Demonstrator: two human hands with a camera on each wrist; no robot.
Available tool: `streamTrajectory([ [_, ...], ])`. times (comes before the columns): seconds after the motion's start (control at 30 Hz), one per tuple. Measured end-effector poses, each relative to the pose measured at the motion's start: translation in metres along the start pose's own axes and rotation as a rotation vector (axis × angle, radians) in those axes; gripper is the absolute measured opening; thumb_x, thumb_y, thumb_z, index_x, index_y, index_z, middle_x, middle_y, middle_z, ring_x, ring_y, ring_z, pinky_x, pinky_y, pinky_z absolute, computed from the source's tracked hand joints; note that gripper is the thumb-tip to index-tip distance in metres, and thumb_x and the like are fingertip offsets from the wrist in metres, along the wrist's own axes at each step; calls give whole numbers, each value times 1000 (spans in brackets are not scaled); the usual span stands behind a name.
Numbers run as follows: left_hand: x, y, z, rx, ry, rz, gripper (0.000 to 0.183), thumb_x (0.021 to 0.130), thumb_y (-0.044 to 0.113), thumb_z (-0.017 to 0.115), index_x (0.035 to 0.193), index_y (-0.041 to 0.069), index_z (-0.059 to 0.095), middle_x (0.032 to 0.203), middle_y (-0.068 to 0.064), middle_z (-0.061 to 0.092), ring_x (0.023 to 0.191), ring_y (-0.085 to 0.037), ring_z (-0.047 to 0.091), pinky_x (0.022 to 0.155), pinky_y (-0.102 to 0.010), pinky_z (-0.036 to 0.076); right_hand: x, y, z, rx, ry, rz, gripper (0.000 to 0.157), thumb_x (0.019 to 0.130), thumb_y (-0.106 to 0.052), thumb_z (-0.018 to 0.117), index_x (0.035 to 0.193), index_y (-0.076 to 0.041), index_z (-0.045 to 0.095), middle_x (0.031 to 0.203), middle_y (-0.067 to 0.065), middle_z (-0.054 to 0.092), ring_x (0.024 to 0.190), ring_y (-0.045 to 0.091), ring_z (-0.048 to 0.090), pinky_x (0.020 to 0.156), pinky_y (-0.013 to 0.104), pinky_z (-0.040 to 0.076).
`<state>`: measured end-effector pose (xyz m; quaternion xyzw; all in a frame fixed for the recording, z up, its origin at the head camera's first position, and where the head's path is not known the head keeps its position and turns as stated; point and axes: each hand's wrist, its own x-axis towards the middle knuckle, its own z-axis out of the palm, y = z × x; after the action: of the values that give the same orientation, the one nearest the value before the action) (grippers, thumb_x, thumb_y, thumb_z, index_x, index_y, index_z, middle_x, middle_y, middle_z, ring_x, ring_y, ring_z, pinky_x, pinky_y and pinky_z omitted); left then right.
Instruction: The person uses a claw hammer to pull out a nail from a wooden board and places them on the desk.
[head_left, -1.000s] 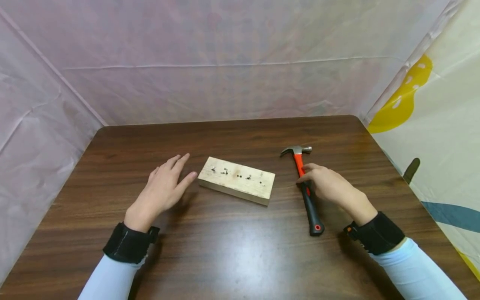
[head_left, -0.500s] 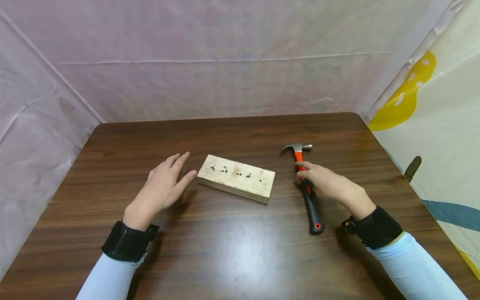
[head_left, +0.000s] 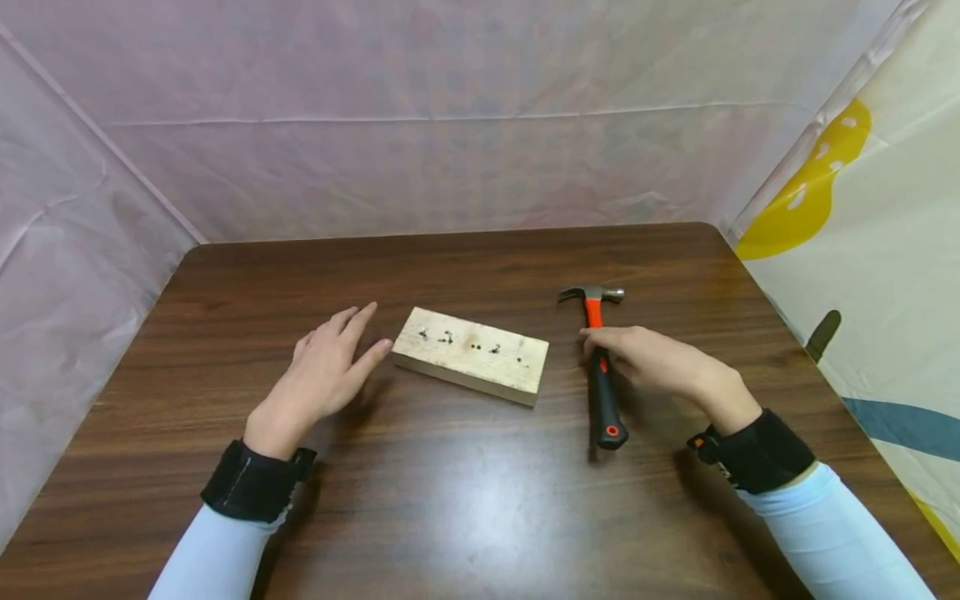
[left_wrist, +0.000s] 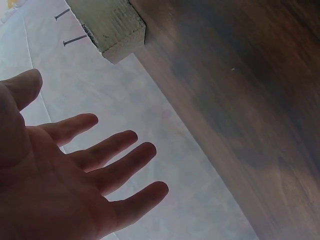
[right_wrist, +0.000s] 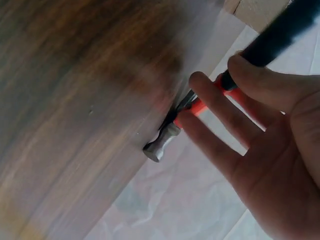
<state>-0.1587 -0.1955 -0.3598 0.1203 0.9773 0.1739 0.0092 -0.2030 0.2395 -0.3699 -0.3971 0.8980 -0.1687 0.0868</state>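
A claw hammer [head_left: 604, 400] with a red neck and black grip lies at the right of the table, its steel head [head_left: 592, 293] toward the far side. My right hand [head_left: 667, 362] pinches the handle between thumb and fingers where red meets black. The grip's end is tipped up off the table, with a shadow beside it. In the right wrist view the hammer head [right_wrist: 162, 145] is low by the tabletop. My left hand [head_left: 318, 375], fingers spread, is just left of a pale wooden block [head_left: 468, 354]. Thin nails [left_wrist: 75, 40] stick out of the block in the left wrist view.
The brown wood-grain table [head_left: 465, 500] ends in a straight back edge. Pale cloth [head_left: 450, 167] hangs behind it and at the left; a patterned sheet [head_left: 885, 333] hangs at the right.
My right hand's fingers have closed on the hammer's handle. The grip's end has risen and swung a little left. My left hand and the block have stayed put.
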Motion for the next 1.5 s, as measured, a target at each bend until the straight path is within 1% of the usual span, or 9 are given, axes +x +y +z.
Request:
streamTrajectory([
  [0.27, -1, 0, 1, 2, -19, -13, 69, 104, 52, 36, 157, 10, 22, 152, -23, 26, 139, -42, 26, 104, -64, 16, 2, 1, 0, 4, 72, -83, 36, 89, 15, 54, 121, -1, 57, 128, 9, 56, 117, 23, 55, 97, 35, 42],
  [0.43, 0, 0, 2, 4, -8, -11, 69, 104, 51, 38, 157, 9, 23, 151, -23, 27, 139, -41, 26, 104, -64, 17, 3, -2, -2, 12, 126, -77, 37, 92, 11, 54, 126, -3, 54, 125, 5, 56, 111, 19, 56, 93, 33, 43],
  [0.6, 1, 0, 1, 6, -17, -13, 68, 105, 50, 38, 157, 9, 22, 152, -23, 26, 139, -42, 26, 103, -64, 16, 4, -4, -4, 27, 161, -81, 37, 94, 9, 51, 128, -6, 51, 127, 5, 56, 115, 18, 55, 97, 32, 41],
  [0.73, 1, 0, 0, 5, -32, -15, 70, 104, 52, 36, 157, 10, 20, 152, -23, 25, 139, -42, 24, 104, -64, 16, 4, -4, -6, 48, 227, -100, 40, 94, 9, 49, 131, -7, 49, 126, 4, 54, 117, 17, 53, 97, 29, 39],
  [0.9, 2, -1, 1, 5, -35, -12, 70, 104, 53, 36, 157, 10, 20, 152, -23, 25, 140, -41, 24, 104, -64, 16, 4, -5, -7, 119, 364, -111, 45, 92, 14, 48, 133, -4, 48, 122, 6, 55, 99, 17, 58, 85, 24, 43],
  [0.97, 1, -1, 1, 3, -37, -12, 70, 104, 53, 36, 158, 10, 20, 153, -23, 25, 140, -41, 24, 104, -64, 16, 5, -5, -7, 146, 440, -123, 38, 94, 13, 50, 129, -2, 51, 115, 5, 58, 90, 17, 58, 79, 21, 44],
  [1.17, 1, -1, 1, -1, -42, -13, 71, 104, 54, 34, 158, 10, 19, 153, -23, 24, 140, -41, 24, 103, -64, 16, 5, -9, -10, 235, 563, -34, 25, 101, 4, 45, 124, -4, 54, 113, 6, 63, 86, 20, 62, 75, 23, 48],
  [1.33, 2, -1, 1, 0, -38, -16, 70, 104, 53, 35, 158, 10, 19, 152, -23, 24, 140, -42, 24, 103, -64, 17, 5, -11, -13, 267, 596, 23, 30, 104, -1, 41, 133, -6, 49, 119, 1, 62, 87, 21, 65, 75, 30, 52],
  [1.5, 4, 1, 1, 4, -26, -5, 70, 104, 53, 36, 158, 10, 21, 152, -23, 26, 139, -41, 25, 103, -64, 16, 9, -12, -14, 234, 638, 62, 37, 102, 2, 46, 138, -4, 44, 118, 3, 62, 81, 16, 61, 67, 22, 48],
])
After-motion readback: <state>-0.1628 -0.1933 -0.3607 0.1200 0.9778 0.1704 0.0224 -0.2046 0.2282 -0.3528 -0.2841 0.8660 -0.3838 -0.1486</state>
